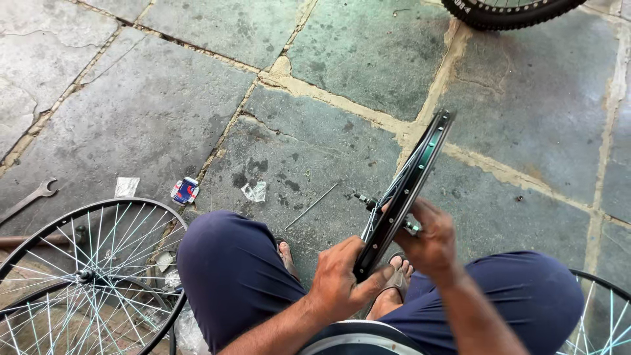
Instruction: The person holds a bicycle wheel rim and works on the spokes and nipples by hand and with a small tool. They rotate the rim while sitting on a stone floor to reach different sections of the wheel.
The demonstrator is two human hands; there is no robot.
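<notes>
Knees: bent in dark blue trousers point(230, 276), spread to either side at the bottom edge; sandalled feet point(394, 279) between them on the stone.
Left hand point(342, 283): closed around the near edge of the rim, thumb lying across its outer face.
Right hand point(430, 240): curled about the far side of the same wheel at the hub, fingers wrapped over the axle end.
Bicycle wheel point(404, 190): bare, dark, without tyre; held on edge between the knees, tilted, seen nearly side-on, running from the left palm up and away to the right.
Axle point(365, 199): threaded end sticking out to the left of the hub.
Loose spoke point(312, 205): flat on the stone, just left of the held wheel.
Spare wheels point(92, 276): two stacked at lower left, silver spokes; another partly seen at lower right point(605, 315).
Spanner point(29, 199): at the left edge, beyond the stacked wheels.
Small packet point(185, 190): red and blue, beside scraps of paper.
Floor point(164, 98): grey flagstones with pale joints.
Tyre point(509, 10): black, knobbly, at the top edge, well apart.
</notes>
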